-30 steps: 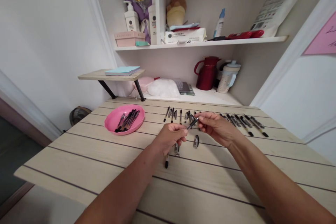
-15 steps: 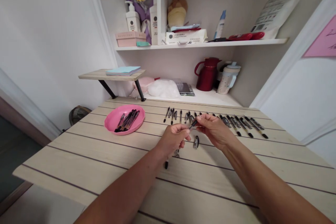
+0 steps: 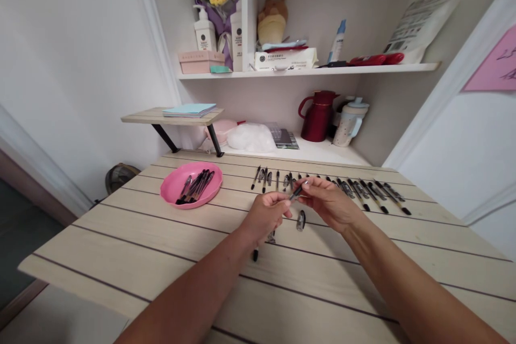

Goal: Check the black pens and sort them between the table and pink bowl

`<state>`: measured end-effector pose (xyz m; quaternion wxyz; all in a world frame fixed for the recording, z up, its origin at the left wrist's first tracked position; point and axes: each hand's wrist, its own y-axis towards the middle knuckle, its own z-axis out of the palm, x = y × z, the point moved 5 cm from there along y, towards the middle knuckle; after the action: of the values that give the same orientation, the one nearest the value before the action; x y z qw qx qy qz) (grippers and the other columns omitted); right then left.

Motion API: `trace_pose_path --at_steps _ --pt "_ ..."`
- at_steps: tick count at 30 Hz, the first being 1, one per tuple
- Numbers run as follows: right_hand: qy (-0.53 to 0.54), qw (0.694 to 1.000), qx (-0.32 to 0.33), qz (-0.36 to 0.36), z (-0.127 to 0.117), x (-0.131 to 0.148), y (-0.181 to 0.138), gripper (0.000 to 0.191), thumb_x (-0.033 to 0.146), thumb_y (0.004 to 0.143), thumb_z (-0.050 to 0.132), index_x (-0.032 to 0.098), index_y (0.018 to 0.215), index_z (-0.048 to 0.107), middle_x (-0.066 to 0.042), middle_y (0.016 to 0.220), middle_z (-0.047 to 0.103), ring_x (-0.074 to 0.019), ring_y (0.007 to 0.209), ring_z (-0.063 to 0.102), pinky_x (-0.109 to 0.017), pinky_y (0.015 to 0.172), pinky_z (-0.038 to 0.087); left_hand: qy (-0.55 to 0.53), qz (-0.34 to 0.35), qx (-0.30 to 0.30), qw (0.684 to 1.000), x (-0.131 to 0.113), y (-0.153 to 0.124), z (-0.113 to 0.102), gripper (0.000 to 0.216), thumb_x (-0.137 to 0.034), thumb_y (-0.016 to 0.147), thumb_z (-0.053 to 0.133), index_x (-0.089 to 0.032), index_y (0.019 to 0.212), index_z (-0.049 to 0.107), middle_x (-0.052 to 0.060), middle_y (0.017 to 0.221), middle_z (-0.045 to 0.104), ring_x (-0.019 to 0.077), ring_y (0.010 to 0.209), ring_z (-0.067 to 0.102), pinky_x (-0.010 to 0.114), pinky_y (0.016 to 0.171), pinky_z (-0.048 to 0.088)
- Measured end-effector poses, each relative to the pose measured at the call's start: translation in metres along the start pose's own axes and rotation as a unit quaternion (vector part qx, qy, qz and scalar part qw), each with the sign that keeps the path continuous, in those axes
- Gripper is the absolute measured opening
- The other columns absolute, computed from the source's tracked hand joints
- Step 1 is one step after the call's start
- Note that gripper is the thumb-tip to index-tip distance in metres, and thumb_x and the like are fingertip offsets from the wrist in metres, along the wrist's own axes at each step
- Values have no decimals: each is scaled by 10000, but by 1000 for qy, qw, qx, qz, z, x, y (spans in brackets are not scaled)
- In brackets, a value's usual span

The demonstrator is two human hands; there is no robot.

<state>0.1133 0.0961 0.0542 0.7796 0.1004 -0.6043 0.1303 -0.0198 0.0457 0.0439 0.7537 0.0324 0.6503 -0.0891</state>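
Both hands meet over the middle of the table around one black pen. My left hand pinches its lower end, and the fingers of my right hand close on the upper end near the tip. Just below them on the wood lies a clear pen cap with a dark clip. Another cap and the black end of a pen show partly from under my left forearm. Behind my hands runs a row of uncapped pens and caps, partly hidden by my right hand.
To the left, a pink dish holds several pens. A small raised shelf carries a stack of blue paper. At the back stand a red jug and a pale bottle; a white plastic bag lies beside them.
The right fingers have shifted slightly at the pen's upper end, and the pen stays between both hands. Everything on the table keeps its place.
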Motion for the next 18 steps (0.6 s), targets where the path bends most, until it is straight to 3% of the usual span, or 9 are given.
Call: trace_pose_path --at_steps 3,7,11,16,18 --pt "-21 999 -35 9 -4 -2 1 249 357 577 733 194 711 600 4 717 623 -110 643 552 -256 626 456 10 2 -12 1000 1 1 -1 266 -306 696 571 -117 884 567 -33 582 526 4 349 279 164 371 184" --pt "11 1000 -10 11 -2 -5 2 271 362 595 720 198 792 630 -7 770 641 -114 657 565 -251 608 455 32 13 -31 999 3 4 -4 263 -298 699 561 -109 881 587 -30 572 523 8 358 282 169 384 200" --pt "14 996 -84 8 -10 -9 3 223 341 565 746 185 622 596 26 574 586 -90 563 536 -208 529 421 59 17 -40 997 4 7 -6 256 -279 688 572 -107 873 611 -29 569 521 13 381 301 169 399 213" --pt "54 998 -35 10 -5 -9 4 254 329 574 741 208 775 643 11 710 632 -108 641 572 -224 566 445 54 21 -55 997 4 7 -8 252 -288 693 571 -110 867 609 -22 569 530 19 389 303 171 404 222" --pt "46 997 -58 -6 -8 -8 5 237 297 546 761 195 719 637 20 639 616 -97 593 555 -215 547 435 60 22 -52 997 4 7 -8 265 -300 688 578 -109 868 612 -20 572 532 20 391 302 171 406 229"
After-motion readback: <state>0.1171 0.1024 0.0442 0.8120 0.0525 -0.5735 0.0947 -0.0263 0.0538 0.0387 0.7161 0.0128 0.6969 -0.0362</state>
